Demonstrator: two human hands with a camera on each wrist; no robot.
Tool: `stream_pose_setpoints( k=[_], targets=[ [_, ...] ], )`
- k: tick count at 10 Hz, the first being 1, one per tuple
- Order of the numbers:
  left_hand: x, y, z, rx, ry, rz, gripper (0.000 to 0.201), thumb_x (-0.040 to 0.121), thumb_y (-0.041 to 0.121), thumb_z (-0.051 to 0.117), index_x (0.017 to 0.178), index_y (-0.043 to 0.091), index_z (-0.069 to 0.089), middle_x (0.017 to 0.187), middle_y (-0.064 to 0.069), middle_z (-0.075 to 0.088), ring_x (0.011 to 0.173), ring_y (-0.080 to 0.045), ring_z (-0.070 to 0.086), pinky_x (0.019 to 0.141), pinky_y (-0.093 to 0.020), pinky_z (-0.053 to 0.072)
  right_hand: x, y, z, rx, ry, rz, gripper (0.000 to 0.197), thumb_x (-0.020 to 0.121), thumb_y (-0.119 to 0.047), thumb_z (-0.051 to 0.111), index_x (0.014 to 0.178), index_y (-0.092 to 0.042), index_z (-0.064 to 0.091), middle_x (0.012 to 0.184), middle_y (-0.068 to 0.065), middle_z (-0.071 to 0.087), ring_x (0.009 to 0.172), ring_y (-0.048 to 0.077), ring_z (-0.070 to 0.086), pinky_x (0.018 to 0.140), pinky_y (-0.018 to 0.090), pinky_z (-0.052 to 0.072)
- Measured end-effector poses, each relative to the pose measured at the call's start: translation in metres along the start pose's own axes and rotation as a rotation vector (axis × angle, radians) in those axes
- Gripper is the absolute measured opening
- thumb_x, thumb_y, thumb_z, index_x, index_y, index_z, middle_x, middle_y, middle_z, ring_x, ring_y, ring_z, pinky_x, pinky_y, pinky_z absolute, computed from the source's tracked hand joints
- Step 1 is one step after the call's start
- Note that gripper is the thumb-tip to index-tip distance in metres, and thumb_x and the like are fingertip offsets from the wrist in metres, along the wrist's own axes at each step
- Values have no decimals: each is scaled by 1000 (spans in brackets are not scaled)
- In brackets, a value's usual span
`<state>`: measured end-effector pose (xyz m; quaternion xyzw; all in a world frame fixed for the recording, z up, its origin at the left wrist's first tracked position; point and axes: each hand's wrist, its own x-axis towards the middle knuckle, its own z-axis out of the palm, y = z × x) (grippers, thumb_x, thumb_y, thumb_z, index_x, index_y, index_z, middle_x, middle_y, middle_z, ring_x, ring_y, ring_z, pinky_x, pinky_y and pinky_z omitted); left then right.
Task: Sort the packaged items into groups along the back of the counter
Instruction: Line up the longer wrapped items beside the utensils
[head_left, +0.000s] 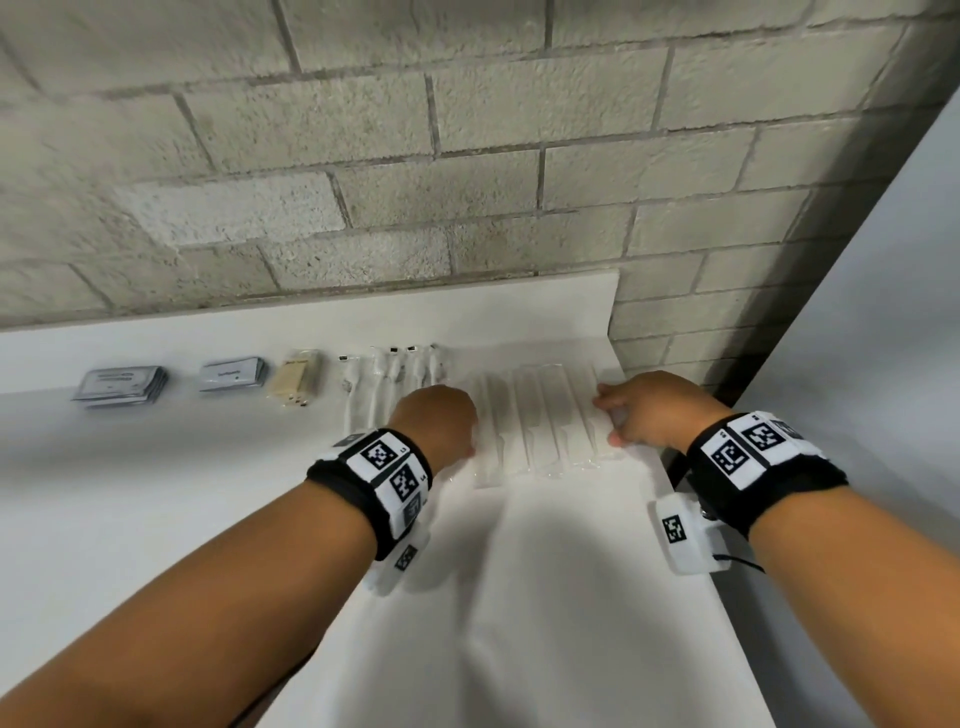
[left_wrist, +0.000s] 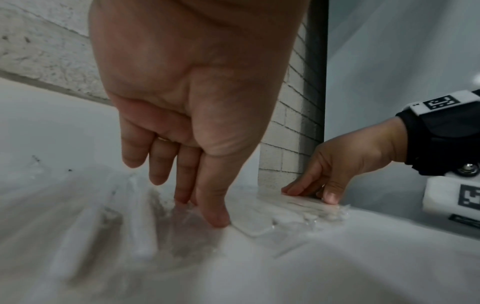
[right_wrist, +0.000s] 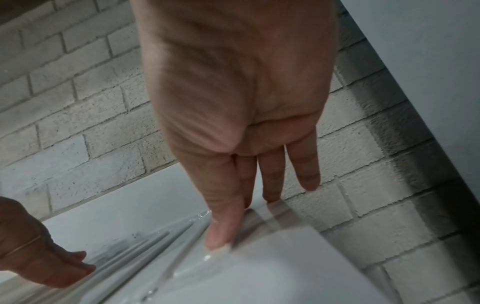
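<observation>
A row of long clear flat packets (head_left: 540, 415) lies side by side near the counter's back right corner. My left hand (head_left: 447, 415) is at the row's left edge, its straight fingertips (left_wrist: 207, 214) touching the clear wrappers (left_wrist: 298, 214). At the row's right edge my right hand (head_left: 623, 415) has its fingers laid flat and its thumb (right_wrist: 221, 236) pressed on the outermost packet (right_wrist: 155, 246). Neither hand grips anything. Further left along the back lie clear packets with white sticks (head_left: 387, 374), a beige packet (head_left: 298, 382) and two stacks of grey packets (head_left: 122, 384) (head_left: 234, 375).
A grey brick wall (head_left: 467, 182) runs behind the white counter (head_left: 519, 597). The counter's right edge (head_left: 675, 499) lies just beside my right wrist, with a pale panel (head_left: 883, 312) beyond it.
</observation>
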<state>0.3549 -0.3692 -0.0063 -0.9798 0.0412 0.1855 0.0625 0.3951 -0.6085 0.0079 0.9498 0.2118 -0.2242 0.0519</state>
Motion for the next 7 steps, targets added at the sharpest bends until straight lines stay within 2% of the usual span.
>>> stream_pose_setpoints(
  k=[2, 3, 4, 5, 6, 7],
  targets=[
    [2, -2, 5, -29, -5, -23, 38, 90, 33, 59, 124, 19, 62, 122, -1, 63, 114, -24, 57, 91, -34, 48, -3, -3, 0, -13, 0, 2, 60, 94, -32, 54, 149, -26, 31, 159, -8, 20, 142, 22, 31, 113, 31, 29],
    [2, 1, 7, -79, 40, -9, 41, 93, 37, 51, 129, 19, 58, 130, -2, 59, 120, -24, 54, 94, -35, 46, -3, 0, 1, 21, 5, 9, 60, 93, -31, 55, 148, -27, 32, 159, -8, 21, 142, 21, 31, 112, 29, 29],
    [2, 5, 7, -121, 44, 9, 50, 89, 45, 57, 132, 20, 54, 131, -1, 58, 121, -23, 53, 96, -35, 46, -3, 0, 3, 60, 9, 18, 61, 93, -31, 56, 148, -29, 32, 159, -9, 19, 143, 19, 28, 112, 28, 26],
    [1, 6, 4, -118, 23, 3, 50, 87, 45, 61, 130, 19, 57, 125, -1, 61, 116, -23, 56, 92, -34, 47, -3, 0, 3, 47, 8, 27, 61, 93, -31, 55, 149, -29, 31, 160, -9, 18, 143, 20, 29, 112, 28, 27],
    [4, 5, 5, -109, 18, 4, 50, 87, 44, 61, 131, 19, 56, 126, -2, 61, 117, -23, 55, 94, -35, 47, -3, -1, 2, 32, 6, 8, 60, 93, -31, 55, 149, -28, 31, 159, -8, 19, 142, 21, 30, 112, 29, 28],
    [3, 7, 4, -143, 38, 10, 54, 89, 44, 59, 137, 20, 51, 136, -1, 55, 124, -23, 50, 99, -35, 43, -1, 6, 5, 142, 24, 23, 60, 92, -29, 58, 147, -28, 34, 159, -9, 21, 143, 18, 30, 112, 27, 26]
  ],
)
